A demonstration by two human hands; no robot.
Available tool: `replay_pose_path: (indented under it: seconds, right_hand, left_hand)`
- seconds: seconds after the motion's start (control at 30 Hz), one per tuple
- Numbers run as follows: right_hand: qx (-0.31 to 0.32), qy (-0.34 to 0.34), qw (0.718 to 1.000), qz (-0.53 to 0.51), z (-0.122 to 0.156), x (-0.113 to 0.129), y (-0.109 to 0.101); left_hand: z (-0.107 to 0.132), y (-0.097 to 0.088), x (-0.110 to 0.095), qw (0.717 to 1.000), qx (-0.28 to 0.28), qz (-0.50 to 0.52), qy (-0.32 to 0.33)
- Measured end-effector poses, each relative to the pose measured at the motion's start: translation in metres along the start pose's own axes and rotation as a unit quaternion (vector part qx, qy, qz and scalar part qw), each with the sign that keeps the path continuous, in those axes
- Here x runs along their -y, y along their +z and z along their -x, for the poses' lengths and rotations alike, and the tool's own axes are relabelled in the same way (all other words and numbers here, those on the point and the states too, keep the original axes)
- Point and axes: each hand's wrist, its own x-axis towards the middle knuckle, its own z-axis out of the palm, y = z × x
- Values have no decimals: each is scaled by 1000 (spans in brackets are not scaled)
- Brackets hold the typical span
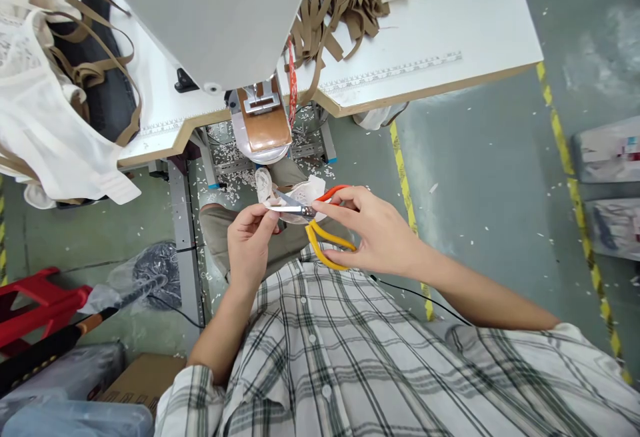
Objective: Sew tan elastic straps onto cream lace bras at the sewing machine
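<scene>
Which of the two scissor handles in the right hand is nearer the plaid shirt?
The yellow handle, by the right hand's thumb. The red-orange handle lies farther from the plaid shirt, toward the sewing machine.

The top edge cuts off the sewing machine (pixel 200 17) at 11 o'clock; the left edge, white garments (pixel 30 70) towards 10. The measuring tape (pixel 395 71) at 1 has illegible numerals. Near centre, towards 8, the left hand (pixel 251 237) hides a white strip's (pixel 289 209) end.

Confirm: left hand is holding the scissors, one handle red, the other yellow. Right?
Wrong hand. The head view shows the right hand holding the scissors. One handle is red, the other yellow, as you said.
</scene>
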Motion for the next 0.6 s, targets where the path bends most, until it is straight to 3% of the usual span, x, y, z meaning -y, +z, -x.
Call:
replay_pose_path:
  seconds: [0.6]
  right_hand:
    - [-25, 28, 997, -63, -7, -4, 8]
  left_hand:
    - [-3, -1, 6, 1000, 6, 3, 17]
